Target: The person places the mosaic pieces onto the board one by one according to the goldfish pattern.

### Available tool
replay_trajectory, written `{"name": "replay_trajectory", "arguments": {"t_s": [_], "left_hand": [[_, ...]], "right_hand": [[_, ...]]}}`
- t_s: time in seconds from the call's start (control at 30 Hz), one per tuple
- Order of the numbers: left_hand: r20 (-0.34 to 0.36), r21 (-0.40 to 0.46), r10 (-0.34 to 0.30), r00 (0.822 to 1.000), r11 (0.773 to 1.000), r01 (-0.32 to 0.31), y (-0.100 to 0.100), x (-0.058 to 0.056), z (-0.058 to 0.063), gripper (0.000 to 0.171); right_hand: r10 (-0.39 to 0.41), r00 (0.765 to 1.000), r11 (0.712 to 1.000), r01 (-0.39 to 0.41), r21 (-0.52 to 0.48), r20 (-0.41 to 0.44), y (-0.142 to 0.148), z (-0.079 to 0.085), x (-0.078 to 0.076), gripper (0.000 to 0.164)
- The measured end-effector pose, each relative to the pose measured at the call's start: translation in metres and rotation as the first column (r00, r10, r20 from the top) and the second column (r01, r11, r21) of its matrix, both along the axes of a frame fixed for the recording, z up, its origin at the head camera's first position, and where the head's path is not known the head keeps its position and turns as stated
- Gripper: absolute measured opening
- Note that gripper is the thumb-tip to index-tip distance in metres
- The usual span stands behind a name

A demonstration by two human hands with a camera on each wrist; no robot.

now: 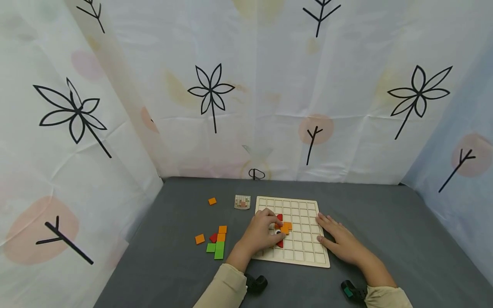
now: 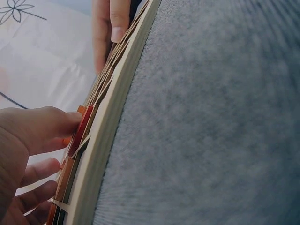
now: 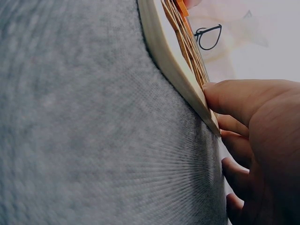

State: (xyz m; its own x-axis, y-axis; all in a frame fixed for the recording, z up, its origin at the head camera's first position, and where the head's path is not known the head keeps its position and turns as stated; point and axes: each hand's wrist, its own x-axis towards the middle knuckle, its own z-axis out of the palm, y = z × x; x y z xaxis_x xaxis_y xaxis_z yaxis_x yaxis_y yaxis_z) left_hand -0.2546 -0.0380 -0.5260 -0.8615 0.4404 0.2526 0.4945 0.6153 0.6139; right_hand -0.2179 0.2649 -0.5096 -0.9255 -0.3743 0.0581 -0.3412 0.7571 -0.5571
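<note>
A pale wooden grid board [image 1: 304, 231] lies on the grey table. My left hand [image 1: 262, 231] reaches over its left part, thumb and index finger around an orange tile [image 1: 285, 230] that sits slightly askew. Red pieces [image 1: 280, 244] show above and below these fingers, and part of the cluster is hidden under the hand. Seen from the left wrist, the thumb [image 2: 63, 123] presses by a red piece [image 2: 82, 131] in the grid, other fingers bent below it. My right hand [image 1: 342, 241] rests at the board's right edge, thumb [image 3: 229, 96] touching the rim, fingers extended.
Left of the board lie green tiles [image 1: 219, 250], orange tiles [image 1: 200, 239] and a red piece [image 1: 213, 237]. Another orange tile [image 1: 212, 201] lies farther back, near a small patterned card [image 1: 242, 202]. A printed curtain [image 1: 269, 98] hangs behind the table.
</note>
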Motion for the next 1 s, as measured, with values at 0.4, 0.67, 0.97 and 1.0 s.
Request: {"name": "replay_trajectory", "arguments": {"t_s": [0.4,0.67,0.97,1.0], "left_hand": [[-0.008,-0.026,-0.007,1.0,1.0,0.007,0.0032,0.0014,0.0013,0.022],[-0.021,-0.054,0.002,1.0,0.999,-0.003,0.0075,0.0018,0.0002,0.023],[-0.011,-0.043,0.001,1.0,0.999,-0.001,0.0074,0.0019,-0.0003,0.023],[-0.007,-0.041,0.0,1.0,0.999,0.0,0.0073,0.0018,-0.0004,0.024]], "right_hand": [[-0.003,1.0,1.0,0.003,0.003,-0.01,0.0015,-0.0025,-0.0013,0.069],[0.003,1.0,1.0,-0.003,0.006,-0.021,0.0007,-0.001,0.0,0.069],[0.001,1.0,1.0,-0.001,0.008,-0.02,0.0003,-0.0007,0.0001,0.068],[0.001,1.0,1.0,-0.001,0.004,-0.02,0.0004,-0.001,-0.0001,0.068]]}}
